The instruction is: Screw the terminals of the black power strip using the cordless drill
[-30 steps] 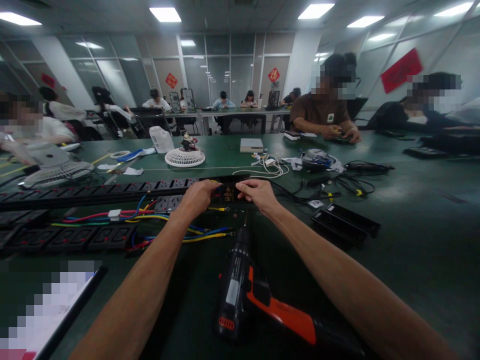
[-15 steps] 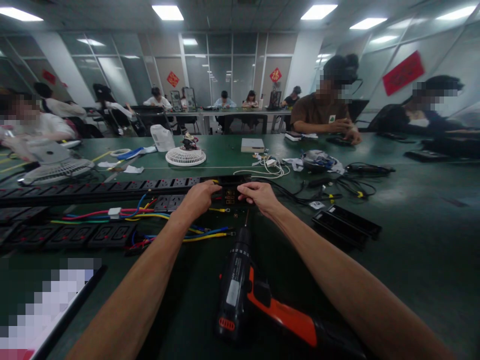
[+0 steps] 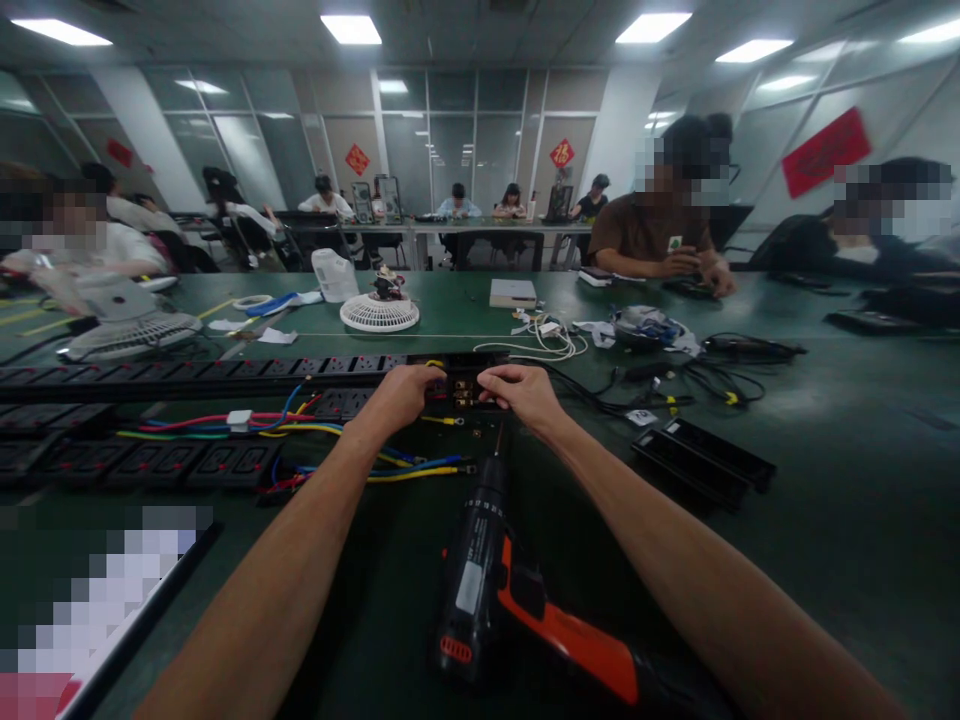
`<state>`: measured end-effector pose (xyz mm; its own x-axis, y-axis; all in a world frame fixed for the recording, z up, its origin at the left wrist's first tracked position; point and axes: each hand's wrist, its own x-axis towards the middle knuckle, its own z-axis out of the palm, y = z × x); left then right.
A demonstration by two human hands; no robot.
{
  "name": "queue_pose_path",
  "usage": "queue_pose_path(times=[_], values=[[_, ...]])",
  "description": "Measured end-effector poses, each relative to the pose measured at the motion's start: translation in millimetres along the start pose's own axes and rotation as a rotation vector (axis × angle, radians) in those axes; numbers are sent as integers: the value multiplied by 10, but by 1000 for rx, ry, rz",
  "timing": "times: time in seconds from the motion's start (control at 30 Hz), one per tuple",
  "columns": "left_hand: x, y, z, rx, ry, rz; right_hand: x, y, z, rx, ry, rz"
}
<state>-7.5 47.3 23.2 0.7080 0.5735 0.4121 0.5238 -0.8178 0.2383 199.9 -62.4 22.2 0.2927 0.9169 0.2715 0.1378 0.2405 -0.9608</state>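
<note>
Between my hands is a small black terminal block (image 3: 463, 392) with brass contacts, at the end of a long black power strip (image 3: 225, 374). My left hand (image 3: 407, 393) is closed at the block's left side, its fingertips partly hidden beside a yellow wire. Thumb and forefinger of my right hand (image 3: 523, 391) pinch at the block's right edge. Just below lies a yellow wire with a ring lug (image 3: 454, 421). A black and orange cordless drill (image 3: 476, 580) rests in front of me, its bit pointing toward the block.
More socket strips (image 3: 161, 465) with coloured wires lie to the left. Black cables (image 3: 660, 395) and two black covers (image 3: 705, 460) are on the right. Farther back are a white fan grille (image 3: 379, 312) and a white box (image 3: 513, 293). Other people sit around the tables.
The terminal block has tilted slightly, so its brass contacts show differently. Both hands stay at its sides. The whole view has shifted a little.
</note>
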Motion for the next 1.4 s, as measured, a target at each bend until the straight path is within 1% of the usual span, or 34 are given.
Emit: queue_pose_path(times=[0.17,0.23,0.3,0.37,0.47,0.6,0.67,0.73,0.83,0.97,1.2,1.4], values=[[-1,-43,-55,-90,10,-88,-35,-41,16,-58,21,-35],[-7,-44,-63,-87,1,-98,-38,-20,1,-72,12,-17],[-23,-23,-53,-64,-32,-89,-28,13,-23,-86,-11,18],[-52,24,-40,-53,-59,-74,-7,47,-48,-100,-25,58],[-117,148,-74,-54,-71,-55,37,90,-65,-117,-2,87],[-233,344,-208,-42,-83,-54,91,131,-49,-123,55,62],[-297,400,-245,-2,-96,-47,107,149,-34,-116,77,40],[-360,407,-238,32,-107,-26,115,164,-21,-112,85,22],[-442,360,-175,57,-105,6,117,177,-9,-127,78,2],[-506,312,-105,82,-94,-7,121,172,-41,-204,67,-22],[-514,362,-77,147,-85,-32,138,173,-216,-377,49,-8],[-509,412,-79,194,-74,-41,159,193,-264,-453,31,3]])
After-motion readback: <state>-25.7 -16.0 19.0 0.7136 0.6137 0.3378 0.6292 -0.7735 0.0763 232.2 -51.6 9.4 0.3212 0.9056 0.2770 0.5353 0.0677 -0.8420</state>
